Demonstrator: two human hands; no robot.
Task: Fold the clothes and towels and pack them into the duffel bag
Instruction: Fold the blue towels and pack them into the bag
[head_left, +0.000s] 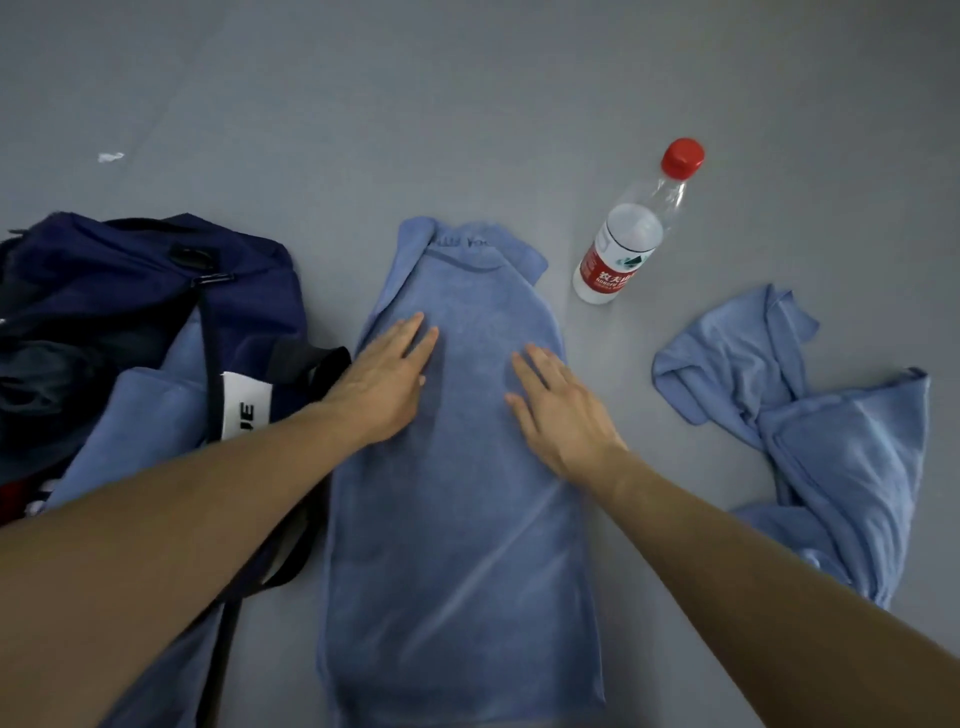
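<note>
Two bare hands press flat on a long blue towel (457, 519) spread lengthwise on a grey floor (467, 104). The left hand (387, 382) lies palm down near the towel's left edge, fingers extended and close together, gripping nothing. The right hand (558, 410) lies palm down just beside it toward the towel's right side, fingers slightly spread, likewise holding nothing. Both forearms reach in from the bottom corners of the frame, the left one crossing over the bag's dark strap.

The towel is folded into a narrow strip, its far end showing a stitched band and turned-in corners. To the left sits a navy duffel bag (130, 280), open, with dark clothing inside and another blue towel (140, 415) draped out over its near side. A white label with black letters hangs on the bag's strap.

To the right, well apart from the hands, a second blue cloth (826, 431) lies crumpled and unfolded on the floor. Beyond the folded towel's far right corner, a clear water bottle (631, 234) with a red cap and red label lies on its side. A small white scrap (110, 157) rests on the floor at far left.
</note>
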